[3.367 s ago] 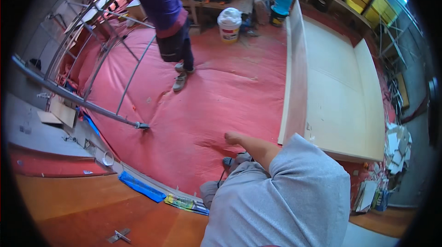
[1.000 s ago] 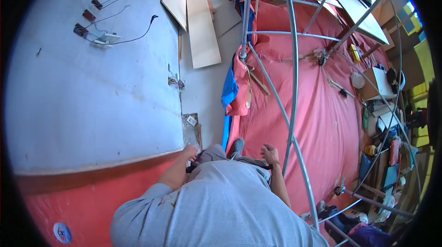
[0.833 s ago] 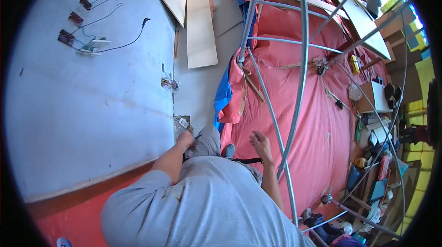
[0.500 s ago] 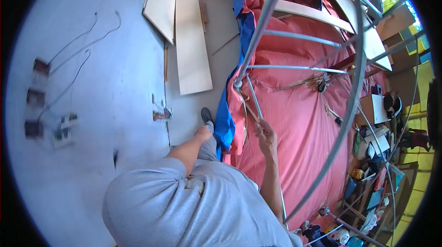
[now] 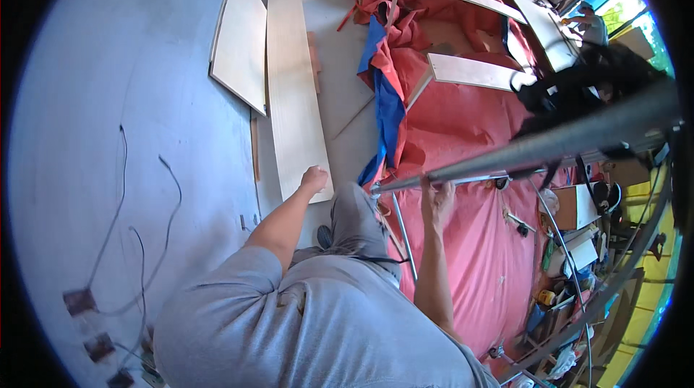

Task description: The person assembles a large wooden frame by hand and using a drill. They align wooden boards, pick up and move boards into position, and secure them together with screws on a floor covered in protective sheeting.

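My left hand [image 5: 314,180] is closed in a loose fist, with nothing seen in it. It hangs over the near end of a long pale wooden board [image 5: 293,91] on the floor. My right hand [image 5: 437,202] is raised against a grey metal pole [image 5: 520,151], its fingers curled up at the underside, partly hidden by the pole. This pole belongs to a metal frame and runs from a low joint by my knee toward the upper right. A blurred black strapped item [image 5: 585,84] hangs by its near end.
Red sheeting [image 5: 477,243] with a blue edge [image 5: 390,113] spreads on the right. Another pale panel [image 5: 242,41] leans on the left wall, which has loose wires [image 5: 173,185]. White planks [image 5: 481,73] stand on the sheeting. Clutter [image 5: 560,294] lines the right; a person [image 5: 593,26] is far right.
My view has shifted forward. My left hand has swung forward over the board. The right hand has moved up against the pole, which now crosses the view at a flatter angle.
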